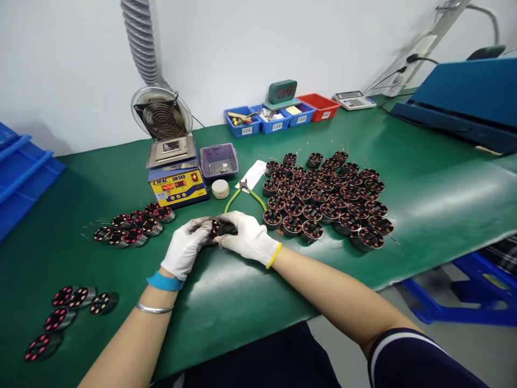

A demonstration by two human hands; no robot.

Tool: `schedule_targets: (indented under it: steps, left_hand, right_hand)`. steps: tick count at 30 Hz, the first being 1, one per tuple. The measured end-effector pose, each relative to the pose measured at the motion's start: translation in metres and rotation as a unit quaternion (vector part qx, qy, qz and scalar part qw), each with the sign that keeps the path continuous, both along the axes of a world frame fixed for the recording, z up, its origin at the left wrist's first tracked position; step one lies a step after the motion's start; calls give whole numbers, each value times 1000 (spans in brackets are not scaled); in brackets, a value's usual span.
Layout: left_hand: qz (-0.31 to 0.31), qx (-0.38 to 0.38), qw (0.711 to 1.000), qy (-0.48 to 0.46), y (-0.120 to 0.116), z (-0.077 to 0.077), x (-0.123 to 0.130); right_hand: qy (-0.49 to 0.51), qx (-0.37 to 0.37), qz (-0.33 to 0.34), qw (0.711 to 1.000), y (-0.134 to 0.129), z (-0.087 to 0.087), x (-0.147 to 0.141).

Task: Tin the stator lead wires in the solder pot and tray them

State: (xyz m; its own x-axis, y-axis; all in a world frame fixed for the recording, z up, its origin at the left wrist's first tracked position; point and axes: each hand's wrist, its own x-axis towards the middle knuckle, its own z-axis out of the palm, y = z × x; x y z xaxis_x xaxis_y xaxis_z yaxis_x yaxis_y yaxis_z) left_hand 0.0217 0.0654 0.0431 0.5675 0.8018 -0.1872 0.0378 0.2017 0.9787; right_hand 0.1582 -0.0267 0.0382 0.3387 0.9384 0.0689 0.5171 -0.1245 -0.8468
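Observation:
Between my gloved hands is a small round motor stator (pixel 215 228) with copper windings, held just above the green table. My left hand (pixel 183 249), in a white glove with a blue cuff, is closed around its left side. The fingers of my right hand (pixel 247 236), in a white glove with a yellow edge, pinch it from the right and partly cover it. Just beyond my hands lie green-handled cutters (pixel 258 200), jaws on a white paper slip (pixel 255 171). A blue-and-yellow solder pot (pixel 177 188) with a red digital display stands ahead of my left hand.
Many stators (pixel 312 213) crowd the table to the right. Others, some with pink centres, form a left cluster (pixel 136 237) and a near-left group (pixel 82 296). A round white tub (pixel 220 188), purple bin (pixel 219 171), blue trays (pixel 243 129) and red tray (pixel 319 110) stand farther back.

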Motion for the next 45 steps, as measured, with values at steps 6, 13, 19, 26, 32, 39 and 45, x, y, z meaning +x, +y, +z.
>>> schedule_targets:
  steps: [6, 13, 19, 26, 32, 39, 45]
  left_hand:
    - [-8, 55, 998, 37, 5, 5, -2]
    - [-35, 72, 995, 61, -4, 9, 3]
    - [-87, 190, 977, 34, -18, 9, 1]
    - [-92, 253, 959, 88, -17, 3, 2]
    - [-147, 122, 974, 121, -8, 24, -12]
    - [-55, 193, 979, 38, 1, 28, -16]
    - [-24, 302, 950, 78, -16, 21, -7]
  right_hand:
    - [91, 22, -42, 995, -1, 3, 2]
    - [234, 61, 26, 970, 1, -3, 8]
    - [75, 76, 24, 994, -8, 1, 10]
    - [-161, 126, 15, 979, -19, 12, 11]
    - [-50, 152, -22, 987, -16, 11, 14]
    - [257, 123, -28, 958, -8, 6, 7]
    - [290, 92, -31, 952, -9, 8, 0]
